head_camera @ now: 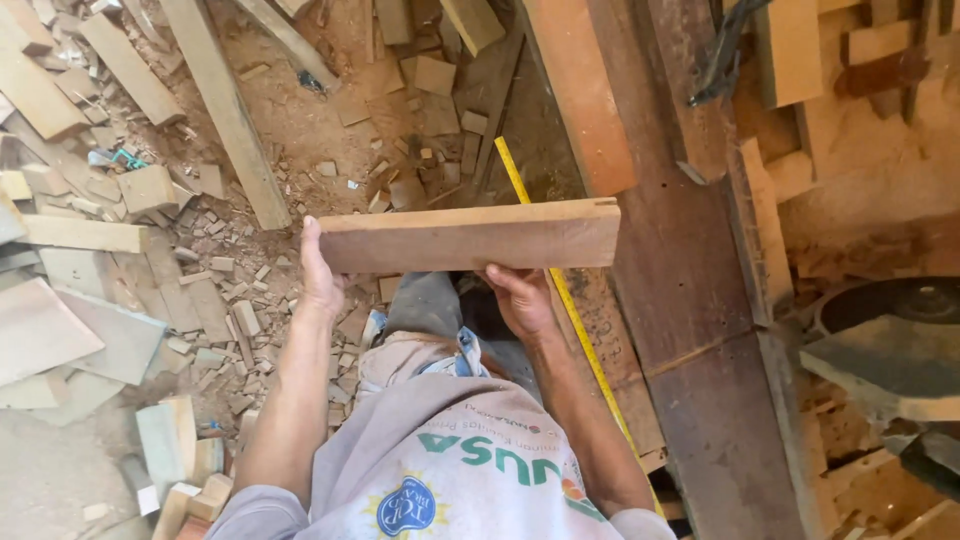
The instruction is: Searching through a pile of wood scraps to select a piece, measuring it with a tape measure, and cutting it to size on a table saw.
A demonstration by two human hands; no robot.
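I hold a short reddish-brown wooden board (470, 236) level in front of my body, with a small notch at its far right corner. My left hand (318, 272) grips its left end, thumb along the end face. My right hand (520, 297) holds the board's near edge from underneath, a little right of the middle. A yellow measuring tape (515, 172) runs diagonally from above the board, passes behind it, and continues down past my right forearm.
The floor to the left is littered with wood offcuts (200, 290), planks and sawdust. A long plank (228, 110) lies diagonally at the upper left. A dark worn workbench (690, 300) runs along the right, with an orange board (580, 95) on it and a round blade (895, 300) at the far right.
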